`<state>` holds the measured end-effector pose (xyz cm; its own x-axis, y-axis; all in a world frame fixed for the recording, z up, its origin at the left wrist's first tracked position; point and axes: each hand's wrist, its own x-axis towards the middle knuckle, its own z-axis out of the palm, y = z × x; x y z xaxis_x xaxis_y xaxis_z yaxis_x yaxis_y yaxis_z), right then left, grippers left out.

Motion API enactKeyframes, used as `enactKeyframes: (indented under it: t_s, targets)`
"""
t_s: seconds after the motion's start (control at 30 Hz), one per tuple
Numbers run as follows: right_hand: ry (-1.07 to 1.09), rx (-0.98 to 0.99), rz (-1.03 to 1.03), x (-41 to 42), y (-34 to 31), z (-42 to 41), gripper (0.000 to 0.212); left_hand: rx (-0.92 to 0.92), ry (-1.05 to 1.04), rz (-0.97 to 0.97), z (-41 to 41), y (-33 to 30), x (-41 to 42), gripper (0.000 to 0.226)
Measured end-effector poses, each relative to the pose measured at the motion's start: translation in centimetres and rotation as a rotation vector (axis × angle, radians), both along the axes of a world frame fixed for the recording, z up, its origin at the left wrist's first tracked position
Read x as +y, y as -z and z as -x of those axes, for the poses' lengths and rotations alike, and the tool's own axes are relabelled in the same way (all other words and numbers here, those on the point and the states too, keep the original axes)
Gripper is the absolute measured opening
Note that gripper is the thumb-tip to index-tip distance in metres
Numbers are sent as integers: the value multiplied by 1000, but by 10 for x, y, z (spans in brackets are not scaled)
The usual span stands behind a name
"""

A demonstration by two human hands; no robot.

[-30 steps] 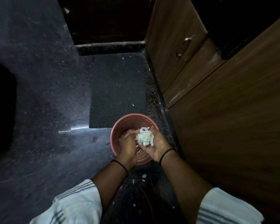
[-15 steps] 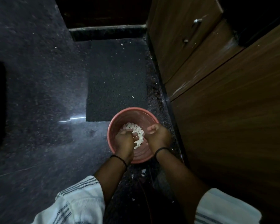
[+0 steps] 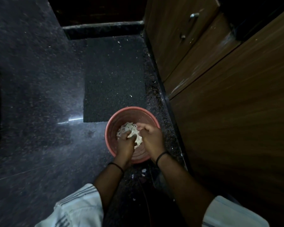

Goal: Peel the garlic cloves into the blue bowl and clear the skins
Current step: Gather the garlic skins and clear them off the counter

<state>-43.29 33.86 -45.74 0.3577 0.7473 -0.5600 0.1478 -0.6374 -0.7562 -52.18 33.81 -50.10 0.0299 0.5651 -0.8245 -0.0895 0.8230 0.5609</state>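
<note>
Skins (image 3: 129, 130) lie heaped in a reddish tub (image 3: 121, 115) on the dark floor (image 3: 39, 95), at the near edge of a black mat (image 3: 113, 71) and close beside the wooden cabinet (image 3: 220, 112). No blue bowl or cloves can be seen. The step in hand appears to be clearing the skins. To do it well, press or release the light flakes low inside the tub so none drift out; stray bits (image 3: 143, 171) already lie on the floor just nearer than the tub. The left hand (image 3: 126, 141), fingers curled, digs into the heap. The right hand (image 3: 150, 135), fingers bent, rests on the heap's far side; whether either pinches any skins cannot be told.
</note>
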Motion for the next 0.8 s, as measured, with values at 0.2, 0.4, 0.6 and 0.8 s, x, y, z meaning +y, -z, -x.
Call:
enactKeyframes:
  t_s: [0.2, 0.4, 0.6, 0.8]
  targets:
    - [-174, -151, 127, -10, 8, -17, 23, -153, 69, 41, 5, -18, 19, 19]
    - [-180, -104, 178, -19, -2, -27, 15, 121, -8, -78, 13, -6, 10, 18]
    - [-186, -85, 168, -30, -32, -30, 16, 274, 47, -193, 14, -29, -1, 43]
    - [-166, -94, 62, -44, -80, -45, 14, 326, 100, -389, -2, -75, -5, 19]
